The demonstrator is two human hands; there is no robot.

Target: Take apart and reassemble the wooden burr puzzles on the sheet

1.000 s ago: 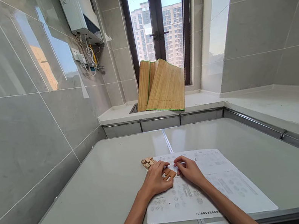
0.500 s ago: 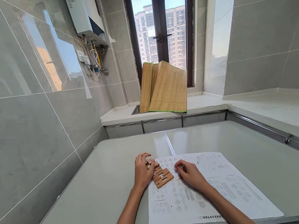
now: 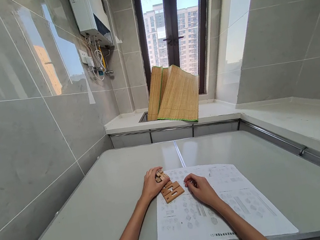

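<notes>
L hand (image 3: 152, 184) on wood pcs (image 3: 172, 191), R hand (image 3: 201, 188) beside, over printed sheet (image 3: 224, 187)

Dial: 12 = far side, 6 = wearer. Far L: grey tiled wall (image 3: 9, 137); white heater (image 3: 87, 13) mounted approx 11, pipes/cables (image 3: 97, 60) below. Pale table (image 3: 82, 227) in front. L hand comes in from approx 7; fingers curved round upper-L end of wood pcs, thumb across them, i.e. clamped on that end. Wood pcs lie at sheet's L edge, approx 10 on it, partly overlapping; row slants 11 to 5: slotted flat pcs in plain sight at the 5 end, smaller blocks at 11 part-hidden by hand. At 12, beyond table: green-edged slatted mat (image 3: 177, 96), propped before dark-framed window (image 3: 173, 40). R hand approx 3 from wood pcs, near but apart; fingers curled, tips close tog., can't tell if anything's betw. them. Printed sheet under it, table's 5–6, faint diagrams & text. Far R, approx 2–3: white ledge (image 3: 309, 115).
</notes>
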